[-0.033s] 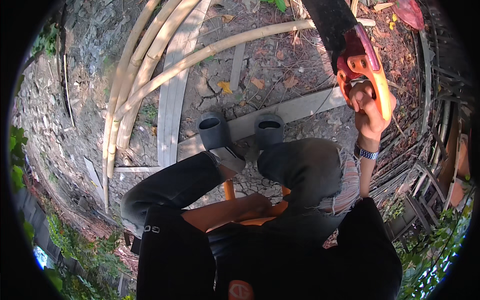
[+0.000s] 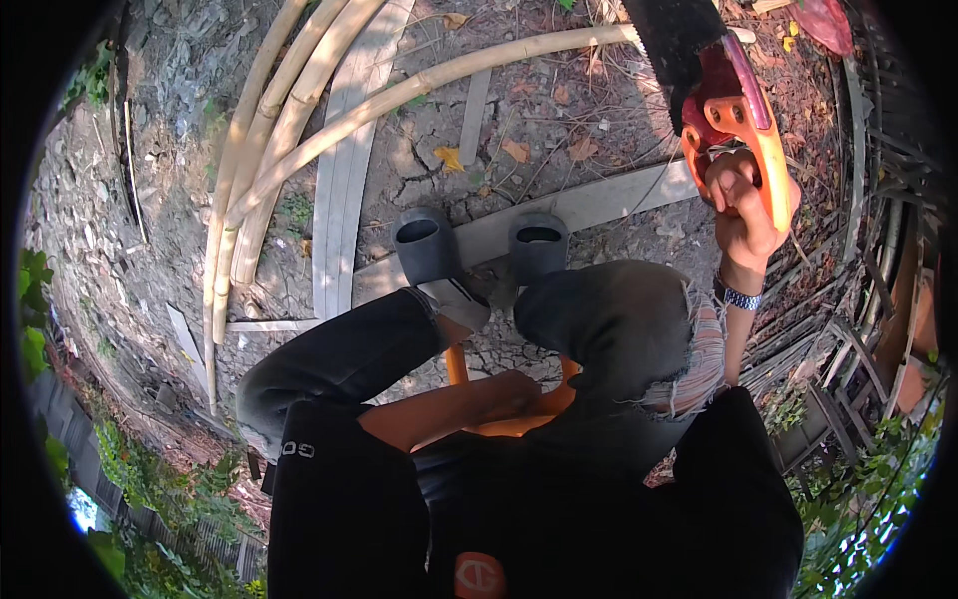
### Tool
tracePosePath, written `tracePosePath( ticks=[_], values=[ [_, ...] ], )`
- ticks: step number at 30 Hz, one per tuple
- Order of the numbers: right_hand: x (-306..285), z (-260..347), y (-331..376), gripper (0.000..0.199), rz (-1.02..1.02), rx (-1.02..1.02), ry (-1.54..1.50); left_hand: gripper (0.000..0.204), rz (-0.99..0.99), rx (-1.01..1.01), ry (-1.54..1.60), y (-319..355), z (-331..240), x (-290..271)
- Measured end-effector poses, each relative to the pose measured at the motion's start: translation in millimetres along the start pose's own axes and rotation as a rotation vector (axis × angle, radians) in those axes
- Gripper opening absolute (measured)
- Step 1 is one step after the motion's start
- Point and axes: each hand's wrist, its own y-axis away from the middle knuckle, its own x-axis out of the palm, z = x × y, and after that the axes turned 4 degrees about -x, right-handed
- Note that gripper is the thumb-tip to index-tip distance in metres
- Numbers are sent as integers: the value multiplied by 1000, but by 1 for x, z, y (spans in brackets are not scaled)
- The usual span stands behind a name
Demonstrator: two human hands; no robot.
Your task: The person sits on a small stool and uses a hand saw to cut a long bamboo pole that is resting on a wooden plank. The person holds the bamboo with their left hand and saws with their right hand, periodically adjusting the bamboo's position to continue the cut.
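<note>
My right hand is closed around the orange and dark-red handle of a hand saw. The saw's black toothed blade runs up past the top edge of the view. Beneath the blade, a long pale bamboo pole crosses from the left, its end showing just right of the saw. Whether the teeth touch the pole, I cannot tell. My left hand lies low between my thighs, beside the edge of an orange stool under me. Shadow hides its fingers.
Several more bamboo poles lie at the left beside grey planks. Another flat board lies across the ground beyond my dark slip-on shoes. Narrow wooden strips are heaped at the right.
My right hand and the saw have shifted slightly right. The ground sits a little higher in the view. My left hand appears slightly higher between my thighs.
</note>
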Motion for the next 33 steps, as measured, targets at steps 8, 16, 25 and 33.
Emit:
tracePosePath(
  ticks=[8, 16, 25, 33],
  values=[
    [-24, -12, 30, 9, -169, -72, -41, 44, 12, -114, -278, -28, 33, -10],
    [-48, 40, 86, 7, -248, -212, 133, 57, -8, -210, -478, -52, 31, -12],
    [-105, 89, 172, 42, -299, -357, 151, 51, -505, -520, -343, 52, 28, -87],
    [-47, 72, 191, 17, -328, -100, 125, 34, -1611, 349, 628, 164, 21, -128]
  ],
)
